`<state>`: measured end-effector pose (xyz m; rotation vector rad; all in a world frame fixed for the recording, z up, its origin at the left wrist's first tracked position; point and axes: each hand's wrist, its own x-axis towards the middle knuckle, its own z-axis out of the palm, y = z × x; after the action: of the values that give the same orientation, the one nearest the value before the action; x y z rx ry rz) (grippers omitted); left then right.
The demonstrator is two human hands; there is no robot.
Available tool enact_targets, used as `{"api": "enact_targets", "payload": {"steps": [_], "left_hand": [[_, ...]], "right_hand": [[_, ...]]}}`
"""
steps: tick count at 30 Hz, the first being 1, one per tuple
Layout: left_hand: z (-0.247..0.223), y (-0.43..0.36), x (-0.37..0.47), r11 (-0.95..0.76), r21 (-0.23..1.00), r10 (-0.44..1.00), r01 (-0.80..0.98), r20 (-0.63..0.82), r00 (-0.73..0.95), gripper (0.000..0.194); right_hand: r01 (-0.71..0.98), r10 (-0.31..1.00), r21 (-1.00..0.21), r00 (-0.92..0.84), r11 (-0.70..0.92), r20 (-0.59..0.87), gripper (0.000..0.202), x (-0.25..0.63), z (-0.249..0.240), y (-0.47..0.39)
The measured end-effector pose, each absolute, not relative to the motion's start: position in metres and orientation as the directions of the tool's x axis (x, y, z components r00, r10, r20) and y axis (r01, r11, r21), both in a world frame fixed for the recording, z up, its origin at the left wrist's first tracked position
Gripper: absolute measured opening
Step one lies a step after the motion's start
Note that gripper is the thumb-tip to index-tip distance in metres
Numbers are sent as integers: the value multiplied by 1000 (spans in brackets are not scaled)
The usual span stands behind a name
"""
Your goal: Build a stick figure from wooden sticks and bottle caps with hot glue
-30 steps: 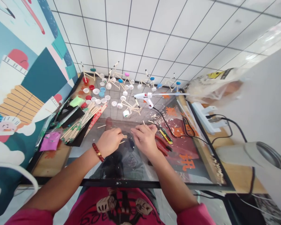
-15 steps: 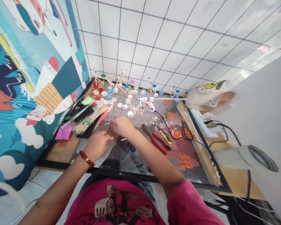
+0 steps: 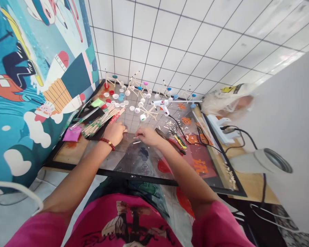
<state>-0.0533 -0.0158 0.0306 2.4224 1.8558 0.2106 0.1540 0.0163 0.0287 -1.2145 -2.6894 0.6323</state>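
My left hand (image 3: 115, 133) is closed above the glass tabletop, with the ends of short wooden sticks (image 3: 125, 130) poking out at its fingertips. To its right, my right hand (image 3: 148, 136) is pinched around what looks like a short stick piece (image 3: 135, 138). Just below those fingers, another cut stick (image 3: 136, 142) lies on the glass. A bundle of longer wooden sticks (image 3: 99, 122) in green-patterned wrapping rests beyond my left hand, with red-and-white paper (image 3: 117, 115) beside it.
Behind my hands stand several stick-and-bottle-cap models (image 3: 146, 113) among loose caps (image 3: 115, 96). A white glue gun (image 3: 161, 105) lies with its cord trailing right. Red-handled pliers (image 3: 176, 145) and a yellow cutter (image 3: 180, 141) are near my right forearm. A power strip (image 3: 221, 128) sits at right.
My right hand has moved right, away from the left one. My left hand has moved forward and slightly right, still with the short sticks. The view has shifted slightly.
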Motion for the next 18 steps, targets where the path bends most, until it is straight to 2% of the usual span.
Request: {"api": "enact_targets", "payload": {"steps": [2,4,6,8,12,15,18], "left_hand": [[29,-5,-52,-274,171,962,946,70,266,24],[27,2,-52,-283,181,958,942,88,271,23],[25,5,-53,-293,187,955,938,107,277,22],[24,6,-55,-304,197,950,932,130,282,22],[17,11,-63,-337,218,937,916,166,306,20],[8,16,-73,-368,336,926,867,212,311,19],[0,17,-82,-384,476,922,791,247,299,19]], "right_hand": [[645,749,-492,-662,584,20,22,161,27,6],[651,781,-500,-618,571,87,25,170,29,-8],[663,798,-479,-582,576,155,25,180,35,-26],[631,760,-450,-617,632,204,21,187,40,-46],[634,721,-355,-655,687,227,22,184,36,-61],[684,751,-314,-628,658,205,24,178,26,-48],[684,740,-295,-652,668,165,16,176,17,-30]]}}
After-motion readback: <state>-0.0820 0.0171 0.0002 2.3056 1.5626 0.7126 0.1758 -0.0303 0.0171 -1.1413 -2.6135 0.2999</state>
